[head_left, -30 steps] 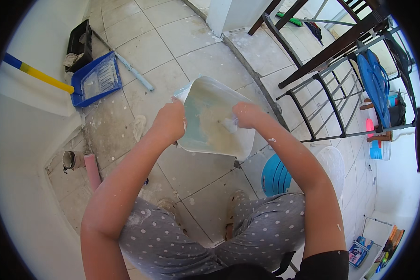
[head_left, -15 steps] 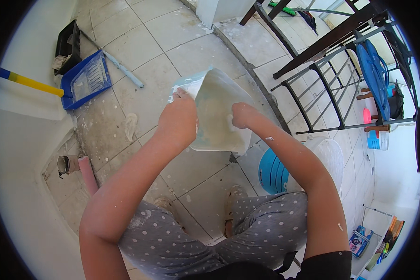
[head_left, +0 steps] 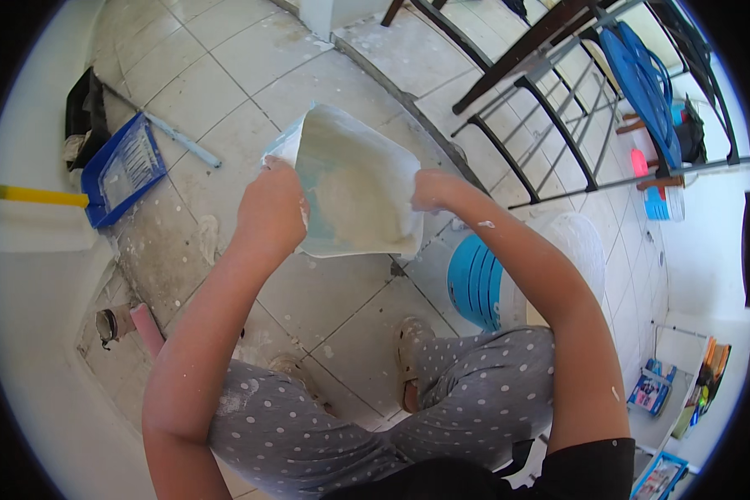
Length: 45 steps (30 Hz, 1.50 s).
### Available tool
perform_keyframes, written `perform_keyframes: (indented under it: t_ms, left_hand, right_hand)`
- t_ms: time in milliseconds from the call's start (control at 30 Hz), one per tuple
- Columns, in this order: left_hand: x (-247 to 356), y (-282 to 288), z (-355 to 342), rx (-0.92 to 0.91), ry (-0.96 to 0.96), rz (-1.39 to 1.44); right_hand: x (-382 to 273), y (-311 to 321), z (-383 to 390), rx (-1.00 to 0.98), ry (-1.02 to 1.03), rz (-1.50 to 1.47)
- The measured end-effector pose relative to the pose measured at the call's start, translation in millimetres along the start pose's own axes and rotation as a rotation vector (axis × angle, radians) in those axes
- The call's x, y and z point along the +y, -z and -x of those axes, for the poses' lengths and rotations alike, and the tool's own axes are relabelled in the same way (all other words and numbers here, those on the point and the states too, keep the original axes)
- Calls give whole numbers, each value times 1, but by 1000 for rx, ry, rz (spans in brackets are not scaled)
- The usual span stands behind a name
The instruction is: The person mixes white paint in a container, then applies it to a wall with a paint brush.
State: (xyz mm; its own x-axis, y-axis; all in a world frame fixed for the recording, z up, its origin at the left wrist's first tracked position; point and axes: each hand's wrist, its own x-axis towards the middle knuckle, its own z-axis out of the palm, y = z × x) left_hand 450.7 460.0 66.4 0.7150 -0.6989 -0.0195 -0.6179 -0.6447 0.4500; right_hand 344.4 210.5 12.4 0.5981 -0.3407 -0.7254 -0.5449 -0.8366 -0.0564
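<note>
A white, squarish plastic tub (head_left: 354,179) is held up in front of me, its open mouth tilted toward me. Pale, cloudy residue coats its inside, and light blue shows on its outer left side. My left hand (head_left: 273,204) is closed on the tub's left rim, with white smears on the fingers. At the opposite rim, my right hand (head_left: 436,191) is closed on the edge; its fingertips are hidden. Beneath my right forearm stands a blue and white bucket (head_left: 475,283), partly covered by the arm.
At left, a blue paint tray (head_left: 125,173) lies beside a black tray (head_left: 86,117), a yellow-handled tool (head_left: 42,196) and a pole (head_left: 196,151). A pink roller (head_left: 147,329) rests by the wall. A metal rack (head_left: 550,133) with blue flip-flops (head_left: 637,87) stands at right.
The tub and both hands have shifted left and slightly up in view. My right hand has moved from within the tub's opening to its right rim. The surroundings shift left as the view turns.
</note>
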Motion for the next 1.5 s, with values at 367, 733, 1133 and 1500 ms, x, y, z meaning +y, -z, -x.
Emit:
perform_keyframes:
  t_ms: [367,733,1133,1500]
  left_hand:
    - [-5,3,-5,-195,72,-100]
    - [-13,-12,-6,-45,-74,4]
    - [-36,-14,-23,-171,-127,97]
    - [-69,-8,-10,-56,-305,-40]
  right_hand:
    - [-5,29,27,46,53,111]
    - [-6,-17,30,90,228,84]
    - [15,-48,21,285,134,-166]
    - [5,-12,16,243,47,-131]
